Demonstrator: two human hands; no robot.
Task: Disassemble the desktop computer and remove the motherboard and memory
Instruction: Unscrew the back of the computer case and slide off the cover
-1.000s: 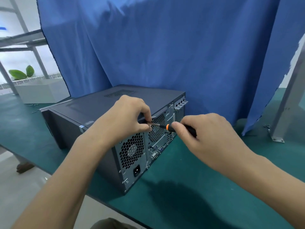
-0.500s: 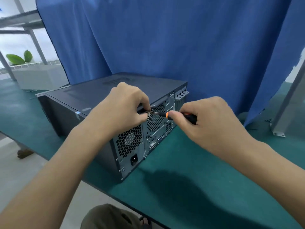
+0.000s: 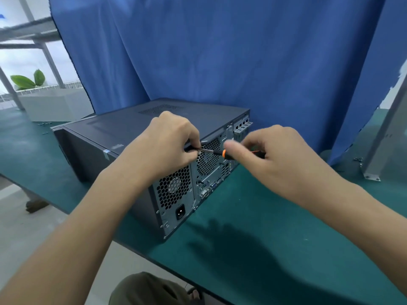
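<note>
Desktop computer [image 3: 132, 133] lies flat on green counter [image 3: 275, 227], rear corner at the front edge; sticker [image 3: 106, 153] on case too small to read. Left hand [image 3: 163, 148] fingers pinch screwdriver [image 3: 218, 152] shaft at rear panel; right hand [image 3: 279, 159] fingers curl round its handle. Counter runs on rightward.

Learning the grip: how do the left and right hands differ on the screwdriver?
The left hand pinches the screwdriver's metal shaft near the tip, at the computer case's rear; the right hand grips its black handle behind the orange collar. The left hand's fingers curl tightly; the right hand's thumb lies straight. Both hold the one tool.
</note>
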